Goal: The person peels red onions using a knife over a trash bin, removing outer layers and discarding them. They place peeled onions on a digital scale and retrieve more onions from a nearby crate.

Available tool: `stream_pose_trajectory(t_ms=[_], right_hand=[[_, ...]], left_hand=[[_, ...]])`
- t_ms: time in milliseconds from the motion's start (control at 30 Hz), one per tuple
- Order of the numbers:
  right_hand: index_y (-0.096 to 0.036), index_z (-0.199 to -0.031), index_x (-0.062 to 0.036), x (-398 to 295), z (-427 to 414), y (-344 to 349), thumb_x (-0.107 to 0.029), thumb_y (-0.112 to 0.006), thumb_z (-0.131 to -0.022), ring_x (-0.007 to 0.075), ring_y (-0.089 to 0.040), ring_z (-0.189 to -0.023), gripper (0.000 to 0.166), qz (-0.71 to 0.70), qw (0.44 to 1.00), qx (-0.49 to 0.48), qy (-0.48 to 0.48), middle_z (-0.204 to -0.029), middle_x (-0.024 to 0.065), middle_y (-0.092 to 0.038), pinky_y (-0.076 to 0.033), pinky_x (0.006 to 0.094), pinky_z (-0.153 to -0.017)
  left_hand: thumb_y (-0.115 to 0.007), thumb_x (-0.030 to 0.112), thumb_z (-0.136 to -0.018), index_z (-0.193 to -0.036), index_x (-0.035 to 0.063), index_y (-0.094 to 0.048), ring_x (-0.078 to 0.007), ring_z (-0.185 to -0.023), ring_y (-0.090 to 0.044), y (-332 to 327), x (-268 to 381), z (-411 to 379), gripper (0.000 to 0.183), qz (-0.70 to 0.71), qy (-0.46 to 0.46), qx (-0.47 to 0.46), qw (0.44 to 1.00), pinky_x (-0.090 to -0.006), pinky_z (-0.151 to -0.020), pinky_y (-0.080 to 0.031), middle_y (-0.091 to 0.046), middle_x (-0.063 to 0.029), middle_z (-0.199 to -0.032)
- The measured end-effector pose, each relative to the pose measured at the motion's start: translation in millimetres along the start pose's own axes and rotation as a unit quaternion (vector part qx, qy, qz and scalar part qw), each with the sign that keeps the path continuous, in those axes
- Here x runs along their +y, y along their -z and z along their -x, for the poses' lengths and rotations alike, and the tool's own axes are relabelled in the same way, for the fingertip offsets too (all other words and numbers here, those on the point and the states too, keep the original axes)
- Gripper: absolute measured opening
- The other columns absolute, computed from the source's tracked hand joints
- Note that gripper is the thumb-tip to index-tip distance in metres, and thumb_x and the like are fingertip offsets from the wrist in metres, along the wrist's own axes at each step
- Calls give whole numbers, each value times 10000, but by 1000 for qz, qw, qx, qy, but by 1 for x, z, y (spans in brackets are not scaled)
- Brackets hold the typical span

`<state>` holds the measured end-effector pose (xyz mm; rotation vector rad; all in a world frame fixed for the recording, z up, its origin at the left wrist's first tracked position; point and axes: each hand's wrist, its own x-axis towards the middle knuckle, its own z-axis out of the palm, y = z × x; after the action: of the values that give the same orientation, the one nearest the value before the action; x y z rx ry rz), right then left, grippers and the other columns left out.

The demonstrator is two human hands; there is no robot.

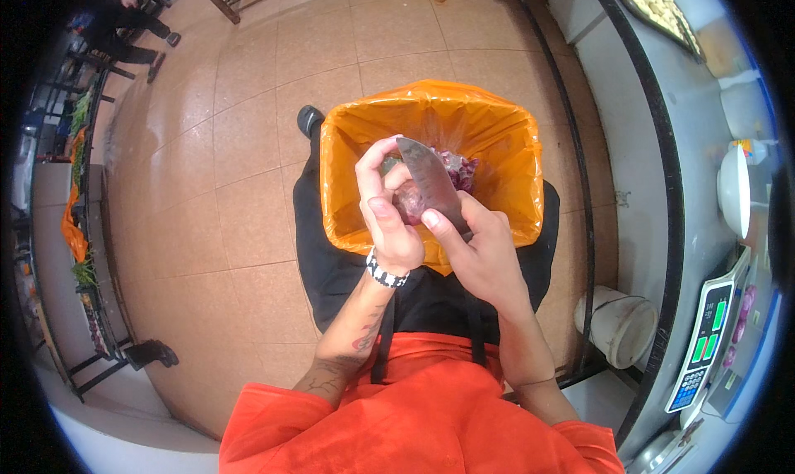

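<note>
My left hand (pixel 391 219) cups a round reddish-purple item, likely a red onion (pixel 410 202), with its fingers curled around the far side. In my right hand (pixel 481 244) is a knife with a broad metal blade (pixel 430 175); the thumb presses on the blade's side and the handle is hidden. The blade partly covers the round item, and its tip points away from me near my left fingertips. Both hands are above a bin lined with an orange plastic bag (pixel 509 163), which stands between my legs. Purple peelings (pixel 458 168) lie inside it.
On the right, a steel counter (pixel 689 163) holds a digital scale (pixel 702 343), a white bowl (pixel 734 191) and a tray of pale pieces (pixel 658 8). A white bucket (pixel 621 328) stands below. Green vegetables (pixel 84 272) lie on the left rack. A person (pixel 118 30) is at far left.
</note>
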<state>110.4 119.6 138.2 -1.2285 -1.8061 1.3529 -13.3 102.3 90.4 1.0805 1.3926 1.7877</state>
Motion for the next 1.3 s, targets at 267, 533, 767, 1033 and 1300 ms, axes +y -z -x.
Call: stream_pose_trajectory(t_ms=[267, 533, 767, 1033, 1300], right_hand=[[-630, -973, -1, 19, 4, -19, -222, -665, -889, 252, -664, -610, 239, 2, 996, 45, 73, -697, 177, -638, -494, 348, -568], [-586, -1106, -2, 19, -5, -13, -165, -734, -827, 115, -636, -792, 356, -109, 993, 55, 0, -919, 108, -671, -505, 276, -673], [-573, -1097, -3, 27, -3, -12, -157, -740, -826, 109, -613, -737, 353, -71, 995, 61, 24, -890, 69, -650, -487, 257, -641], [-547, -917, 5, 1, 3, -7, -296, -750, -825, 288, -655, -590, 374, 3, 1000, 15, -4, -681, 174, -625, -486, 361, -539], [-521, -952, 35, 9, 4, -14, -255, -693, -878, 414, -666, -705, 345, 9, 999, 33, 29, -717, 253, -622, -503, 416, -563]], left_hand=[[-122, 775, -901, -1374, 47, -371, -184, -808, -601, -9, -2, -4, 904, 69, 22, 22, 997, -283, -766, -472, -631, -134, -991], [-326, 403, -1024, -1291, 5, -463, -228, -1016, -593, -2, -2, -16, 498, 406, 264, -30, 874, -356, -943, -460, -603, -155, -1124], [-380, 225, -990, -1205, -8, -520, -183, -968, -596, -3, -14, -9, 347, 429, 236, -35, 871, -309, -886, -467, -626, -131, -1079], [-371, 211, -1032, -1153, 27, -531, -92, -808, -589, -10, 4, -9, 273, 147, 107, 67, 981, -220, -779, -456, -651, -54, -889], [-412, 167, -1021, -1194, 41, -497, -90, -824, -593, -9, 6, -6, 231, 253, 135, 69, 956, -221, -765, -480, -648, -65, -929]])
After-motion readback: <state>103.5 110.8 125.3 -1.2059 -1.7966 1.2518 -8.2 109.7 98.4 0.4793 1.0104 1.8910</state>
